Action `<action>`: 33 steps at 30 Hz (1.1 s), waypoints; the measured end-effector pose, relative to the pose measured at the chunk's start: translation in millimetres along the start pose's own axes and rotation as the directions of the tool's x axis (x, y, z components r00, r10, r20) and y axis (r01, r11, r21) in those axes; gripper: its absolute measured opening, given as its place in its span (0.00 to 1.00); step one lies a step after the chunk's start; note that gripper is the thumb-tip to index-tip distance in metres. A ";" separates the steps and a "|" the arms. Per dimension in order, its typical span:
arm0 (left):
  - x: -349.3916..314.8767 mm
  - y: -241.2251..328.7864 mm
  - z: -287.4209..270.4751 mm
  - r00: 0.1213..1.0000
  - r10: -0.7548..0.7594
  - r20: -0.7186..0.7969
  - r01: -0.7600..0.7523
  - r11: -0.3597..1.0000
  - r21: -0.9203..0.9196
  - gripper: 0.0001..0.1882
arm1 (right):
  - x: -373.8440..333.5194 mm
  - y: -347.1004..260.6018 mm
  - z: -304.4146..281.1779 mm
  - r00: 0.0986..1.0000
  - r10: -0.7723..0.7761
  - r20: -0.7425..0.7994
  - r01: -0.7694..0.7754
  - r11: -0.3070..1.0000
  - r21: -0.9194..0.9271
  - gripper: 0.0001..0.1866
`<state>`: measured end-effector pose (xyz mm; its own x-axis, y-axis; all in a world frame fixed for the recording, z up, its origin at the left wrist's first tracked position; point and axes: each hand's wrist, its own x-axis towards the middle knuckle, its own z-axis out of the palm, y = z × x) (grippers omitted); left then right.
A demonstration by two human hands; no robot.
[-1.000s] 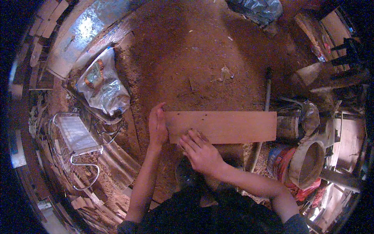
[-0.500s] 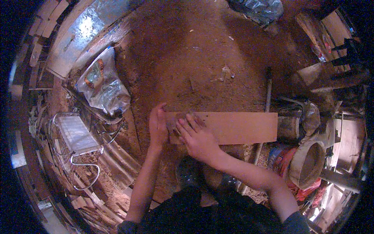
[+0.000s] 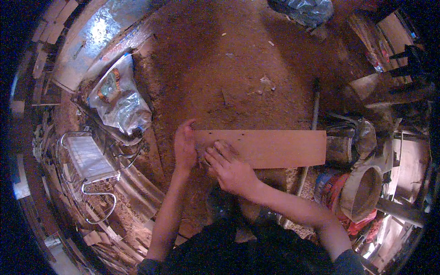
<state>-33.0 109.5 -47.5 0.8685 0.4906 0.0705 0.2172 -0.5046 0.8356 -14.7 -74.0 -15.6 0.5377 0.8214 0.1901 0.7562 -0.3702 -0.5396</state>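
Observation:
A flat, pale wooden board [image 3: 284, 149] lies crosswise in front of me, above my knees. Its left end is in the grip of my left hand [image 3: 184, 149], whose fingers point away from me along that edge. My right hand [image 3: 233, 172] presses on the board's left part with its fingers close together. Something dark shows at those fingertips, but I cannot make out whether it is a thin pad or shadow. Two small dark marks sit near the board's far edge.
A metal wire rack [image 3: 91, 156] and a clear plastic bag [image 3: 121, 107] are on the left. To the right stand a round open container [image 3: 362, 192], a red bucket [image 3: 327, 190] and a pole [image 3: 315, 105]. A dark plastic bag [image 3: 305, 11] lies on the earth floor ahead.
My right hand has slid slightly toward me across the board, uncovering the dark marks near the far edge. My left hand keeps its hold on the end.

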 end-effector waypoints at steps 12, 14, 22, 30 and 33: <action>-3.6 5.5 -1.2 1.000 0.003 -0.028 -0.004 0.999 -0.043 0.24 | -6.5 -2.7 -6.5 1.000 0.010 0.029 -0.008 0.999 -0.045 0.25; -4.1 6.0 -1.2 1.000 -0.002 -0.023 0.000 0.998 -0.062 0.24 | -14.3 -4.3 -9.2 0.998 0.008 0.069 -0.004 0.999 -0.054 0.25; -1.2 6.6 -1.8 1.000 -0.018 -0.015 0.018 0.999 -0.032 0.26 | -10.7 1.0 -26.5 0.994 -0.009 0.107 0.000 0.997 0.082 0.25; -5.1 2.5 -2.5 0.998 0.017 -0.061 -0.017 1.000 -0.009 0.24 | -8.0 4.3 -44.0 0.995 -0.031 0.092 -0.023 0.843 0.538 0.24; -5.7 2.3 -4.1 0.983 0.138 -0.117 -0.125 0.985 0.117 0.23 | -8.5 4.4 -49.2 0.993 0.055 0.106 -0.118 0.605 0.787 0.23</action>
<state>-39.3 108.5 -43.7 0.8318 0.4962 0.2488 0.1579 -0.6412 0.7510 2.4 -104.0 20.7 0.5363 0.8409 0.0722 0.1007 0.0212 -0.9947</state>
